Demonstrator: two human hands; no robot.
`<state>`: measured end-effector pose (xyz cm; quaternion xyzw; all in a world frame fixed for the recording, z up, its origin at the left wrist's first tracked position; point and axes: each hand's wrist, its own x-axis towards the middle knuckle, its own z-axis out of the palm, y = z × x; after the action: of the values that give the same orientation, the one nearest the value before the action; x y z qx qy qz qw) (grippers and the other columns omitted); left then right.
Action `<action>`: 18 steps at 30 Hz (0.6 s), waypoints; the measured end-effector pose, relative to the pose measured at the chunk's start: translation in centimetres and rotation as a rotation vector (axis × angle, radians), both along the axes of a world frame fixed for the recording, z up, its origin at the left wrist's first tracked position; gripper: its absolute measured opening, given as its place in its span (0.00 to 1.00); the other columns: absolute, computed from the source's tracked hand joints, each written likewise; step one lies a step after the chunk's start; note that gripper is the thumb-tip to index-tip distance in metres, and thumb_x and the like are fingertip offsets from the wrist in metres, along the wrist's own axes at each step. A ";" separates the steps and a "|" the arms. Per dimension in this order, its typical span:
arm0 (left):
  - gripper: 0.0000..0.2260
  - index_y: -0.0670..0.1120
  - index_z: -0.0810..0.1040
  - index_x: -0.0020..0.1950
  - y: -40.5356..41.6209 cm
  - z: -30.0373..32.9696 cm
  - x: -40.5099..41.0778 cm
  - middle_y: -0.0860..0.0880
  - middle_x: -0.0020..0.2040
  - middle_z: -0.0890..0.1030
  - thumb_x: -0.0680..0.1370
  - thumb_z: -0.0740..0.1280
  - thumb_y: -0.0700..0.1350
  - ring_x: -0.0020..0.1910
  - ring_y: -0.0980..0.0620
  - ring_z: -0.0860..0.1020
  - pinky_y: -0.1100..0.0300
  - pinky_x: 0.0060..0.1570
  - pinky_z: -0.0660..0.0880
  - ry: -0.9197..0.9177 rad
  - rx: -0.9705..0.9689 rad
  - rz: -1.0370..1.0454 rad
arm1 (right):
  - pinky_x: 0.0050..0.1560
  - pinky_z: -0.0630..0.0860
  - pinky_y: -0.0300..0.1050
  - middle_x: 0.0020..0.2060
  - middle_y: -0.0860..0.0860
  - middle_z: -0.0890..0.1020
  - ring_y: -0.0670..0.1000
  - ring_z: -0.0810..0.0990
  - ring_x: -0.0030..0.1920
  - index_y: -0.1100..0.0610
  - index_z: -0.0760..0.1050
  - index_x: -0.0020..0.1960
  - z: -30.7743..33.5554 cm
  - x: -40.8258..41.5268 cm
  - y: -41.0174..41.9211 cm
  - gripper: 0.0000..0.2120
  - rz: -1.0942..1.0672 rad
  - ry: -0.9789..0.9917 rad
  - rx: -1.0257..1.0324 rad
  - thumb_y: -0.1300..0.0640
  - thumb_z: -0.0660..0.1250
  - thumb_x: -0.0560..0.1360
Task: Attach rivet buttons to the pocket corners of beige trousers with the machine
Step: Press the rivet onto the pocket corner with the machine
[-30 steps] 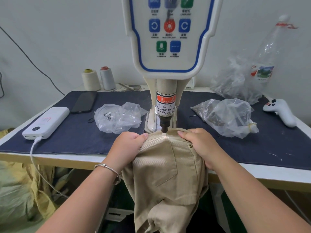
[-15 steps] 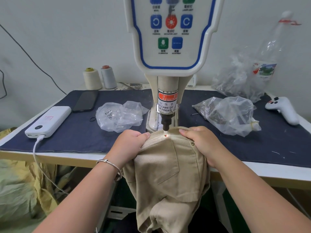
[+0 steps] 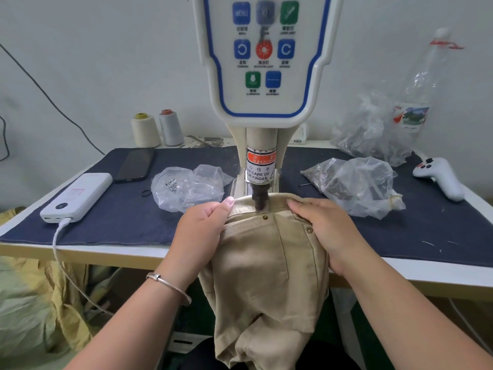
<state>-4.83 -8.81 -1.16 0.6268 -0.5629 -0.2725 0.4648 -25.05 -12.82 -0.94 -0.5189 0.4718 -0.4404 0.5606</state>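
- Left hand (image 3: 204, 231): fingers curled, clamping the waistband fold of the beige trousers (image 3: 269, 265), just left of the punch.
- Trousers drape over the table's (image 3: 106, 256) front edge, at its middle, pocket up, waistband under the machine (image 3: 262, 166) head.
- Punch (image 3: 260, 200) sits low on the fabric, just behind one set rivet (image 3: 265, 217).
- Second rivet (image 3: 309, 229) seated at the pocket's right corner.
- Right hand (image 3: 324, 231): fingers pinching the waistband right of the punch.
- Judgement: this pocket's two visible corners look done; other pockets unseen.
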 end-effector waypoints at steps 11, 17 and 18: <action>0.28 0.35 0.80 0.48 4.8 -0.3 -0.1 0.41 0.40 0.83 0.75 0.69 0.62 0.38 0.49 0.79 0.60 0.40 0.74 0.403 0.313 -0.126 | 0.39 0.80 0.42 0.41 0.60 0.86 0.54 0.85 0.39 0.64 0.84 0.44 2.0 -1.1 6.2 0.12 0.143 -0.130 0.201 0.56 0.67 0.75; 0.23 0.42 0.86 0.50 8.3 2.9 -0.3 0.38 0.47 0.86 0.75 0.68 0.61 0.42 0.47 0.84 0.60 0.40 0.78 0.479 0.205 -0.316 | 0.39 0.81 0.44 0.44 0.65 0.84 0.58 0.84 0.41 0.66 0.82 0.45 3.8 -3.0 9.5 0.17 0.165 -0.243 0.097 0.53 0.71 0.65; 0.24 0.42 0.86 0.50 8.8 3.4 -0.4 0.37 0.48 0.86 0.74 0.68 0.62 0.44 0.45 0.84 0.58 0.42 0.78 0.477 0.189 -0.323 | 0.41 0.81 0.46 0.46 0.66 0.84 0.60 0.84 0.44 0.67 0.82 0.47 4.0 -3.2 10.0 0.18 0.178 -0.239 0.078 0.53 0.71 0.65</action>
<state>-5.24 -0.01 2.22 0.4880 -0.5022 -0.5335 0.4744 -28.26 -2.83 3.07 -0.4801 0.3706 -0.4291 0.6693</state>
